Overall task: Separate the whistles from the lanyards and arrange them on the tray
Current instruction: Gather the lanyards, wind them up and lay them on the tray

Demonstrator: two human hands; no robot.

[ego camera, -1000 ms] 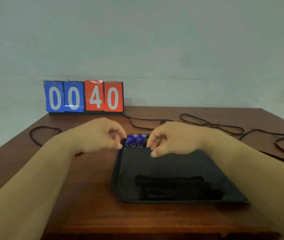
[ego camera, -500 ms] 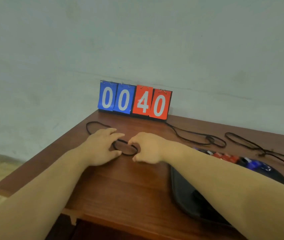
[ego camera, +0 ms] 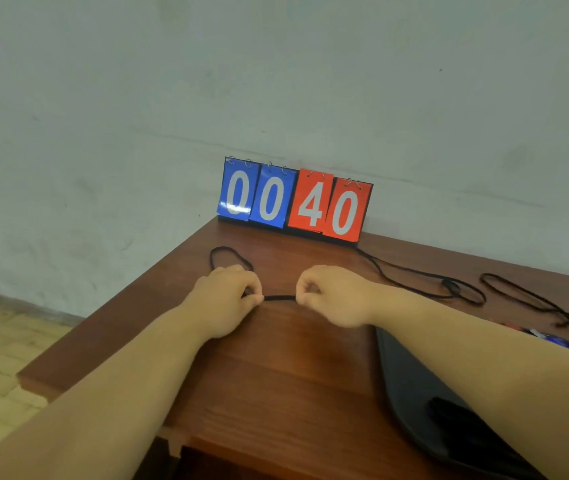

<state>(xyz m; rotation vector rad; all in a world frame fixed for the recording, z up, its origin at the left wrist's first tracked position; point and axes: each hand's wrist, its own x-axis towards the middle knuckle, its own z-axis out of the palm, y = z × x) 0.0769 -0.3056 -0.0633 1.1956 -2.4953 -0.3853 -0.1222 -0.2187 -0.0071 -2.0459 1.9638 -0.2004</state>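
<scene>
Scoreboard (ego camera: 295, 202) at the table's (ego camera: 276, 375) back edge reads 00 in blue, 40 in red. In front of it, near the left edge, the left hand (ego camera: 227, 296) and right hand (ego camera: 335, 296) each pinch a black lanyard (ego camera: 279, 298) in curled fingers, with a short length straight between them. Bare wood lies nearer. The black tray (ego camera: 411, 382) sits to the right, with whistles (ego camera: 550, 339) at its far rim.

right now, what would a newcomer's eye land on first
The blue and red scoreboard reading 00 40 stands at the back of the table. In front of it the left hand and right hand pinch a black lanyard between them, left of the black tray.
</scene>
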